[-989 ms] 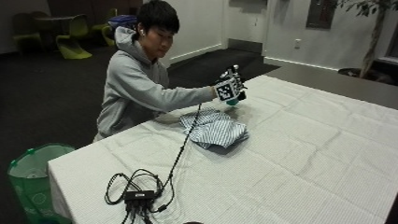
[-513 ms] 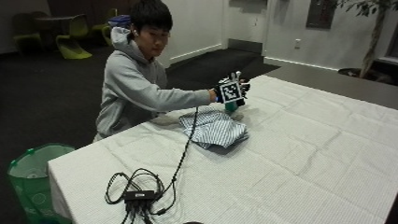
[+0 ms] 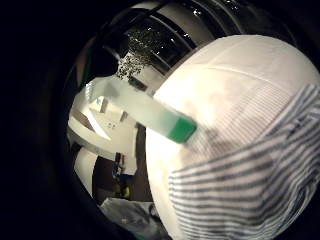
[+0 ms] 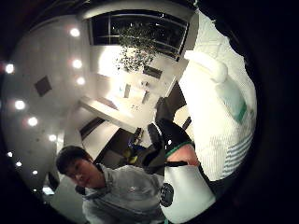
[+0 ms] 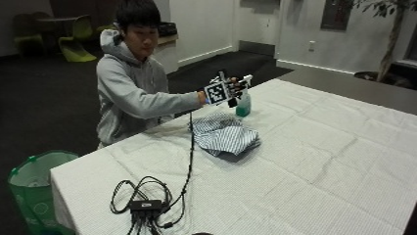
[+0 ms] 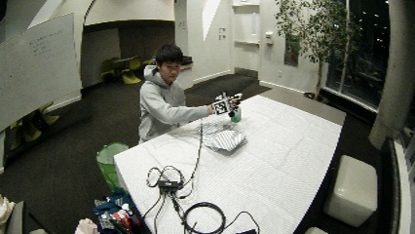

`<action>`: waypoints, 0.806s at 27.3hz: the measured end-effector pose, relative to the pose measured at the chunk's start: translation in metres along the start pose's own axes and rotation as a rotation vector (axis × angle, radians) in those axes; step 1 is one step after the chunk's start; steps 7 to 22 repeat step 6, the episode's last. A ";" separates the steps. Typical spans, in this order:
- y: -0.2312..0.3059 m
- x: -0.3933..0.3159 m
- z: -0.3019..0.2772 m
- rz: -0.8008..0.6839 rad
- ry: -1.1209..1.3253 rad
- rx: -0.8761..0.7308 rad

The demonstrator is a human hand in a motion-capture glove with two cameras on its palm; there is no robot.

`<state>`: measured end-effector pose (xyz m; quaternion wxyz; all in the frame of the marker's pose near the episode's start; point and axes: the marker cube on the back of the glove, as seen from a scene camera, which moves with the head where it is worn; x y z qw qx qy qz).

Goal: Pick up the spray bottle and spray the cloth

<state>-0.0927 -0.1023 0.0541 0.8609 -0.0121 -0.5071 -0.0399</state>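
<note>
My gloved grip was beside the spray bottle standing on the desk, whether it was curled round the bottle I couldn't tell, striped cloth lay just beside the bottle.

White walls, dark floor

Office or campus common area, probably a lounge or meeting space. Large whiteboard on the left wall, recessed ceiling lights, tall dark windows with an indoor tree beside them. Long tabletop under a white cloth, white cube stool next to it, lime-green chairs at a small table further back. Dark carpet-like floor, though it's hard to tell. Green bin by the tabletop corner.
</note>
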 end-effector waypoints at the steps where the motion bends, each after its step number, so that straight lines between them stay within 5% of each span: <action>1: 0.007 -0.004 -0.002 -0.005 -0.003 0.003; 22: 0.024 -0.021 -0.006 -0.024 -0.001 0.070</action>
